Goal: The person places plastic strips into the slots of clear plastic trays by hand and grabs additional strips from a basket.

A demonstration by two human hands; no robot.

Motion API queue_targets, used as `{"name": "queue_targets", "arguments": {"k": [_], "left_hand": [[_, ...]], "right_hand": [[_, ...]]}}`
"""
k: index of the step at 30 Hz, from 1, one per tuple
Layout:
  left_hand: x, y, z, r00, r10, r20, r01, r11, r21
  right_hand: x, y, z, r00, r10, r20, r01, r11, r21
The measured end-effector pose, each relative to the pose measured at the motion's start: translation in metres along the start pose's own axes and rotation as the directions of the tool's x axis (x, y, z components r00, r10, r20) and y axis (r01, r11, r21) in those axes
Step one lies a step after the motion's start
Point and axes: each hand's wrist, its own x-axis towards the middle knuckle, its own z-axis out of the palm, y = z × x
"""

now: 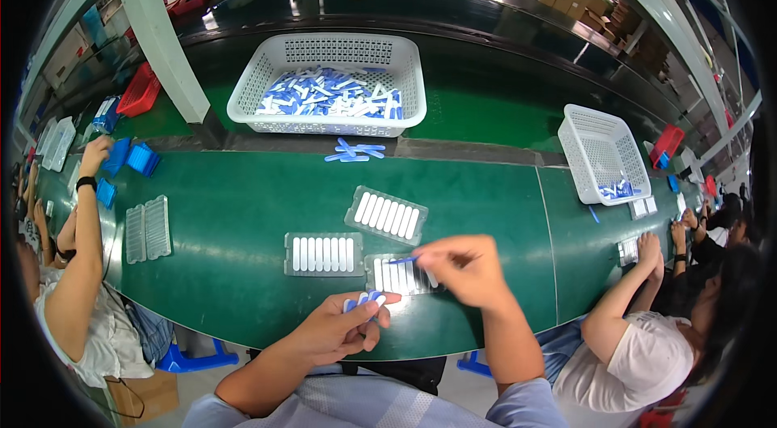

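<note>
My left hand (338, 328) is closed around a few small blue-and-white plastic sticks (366, 299), held near the table's front edge. Between thumb and fingers, my right hand (467, 269) pinches one thin blue stick (401, 260) above a clear plastic tray (374, 279). White sticks fill part of that tray, and my right hand covers its right end. Just left of it lies a second clear tray (324, 255) with a row of white sticks. A third tray (387, 214), also holding a row, sits tilted behind them.
Beyond the trays lie several loose blue sticks (354, 150). Behind them stands a white basket (327, 125) heaped with blue and white sticks. Another white basket (605, 145) is at the right. Stacked clear trays (148, 229) lie left. Co-workers sit on both sides; a post (162, 31) rises back left.
</note>
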Motion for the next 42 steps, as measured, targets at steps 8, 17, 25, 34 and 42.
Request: {"name": "queue_targets", "arguments": {"k": [8,17,25,34,42], "left_hand": [[0.003,0.009,0.02,0.994,-0.042,-0.098,0.05,0.995,0.086],[0.004,0.0,0.001,0.999,0.037,0.013,-0.038,0.991,0.125],[0.004,-0.003,-0.009,0.999,0.016,0.043,-0.018,0.999,0.044],[-0.001,-0.005,-0.013,0.998,0.023,0.06,-0.025,0.999,0.036],[-0.01,-0.001,-0.015,0.998,0.023,0.059,-0.025,0.999,0.03]], "right_hand": [[0.002,-0.018,-0.009,0.885,0.07,0.46,0.024,0.981,-0.194],[0.004,-0.017,-0.025,1.0,-0.008,-0.007,0.008,1.0,-0.015],[0.016,-0.002,-0.023,0.938,-0.148,0.313,0.318,0.727,-0.609],[0.02,-0.002,-0.017,0.948,-0.13,0.29,0.31,0.583,-0.751],[0.018,-0.004,-0.028,0.971,-0.05,0.234,0.212,0.631,-0.746]]}}
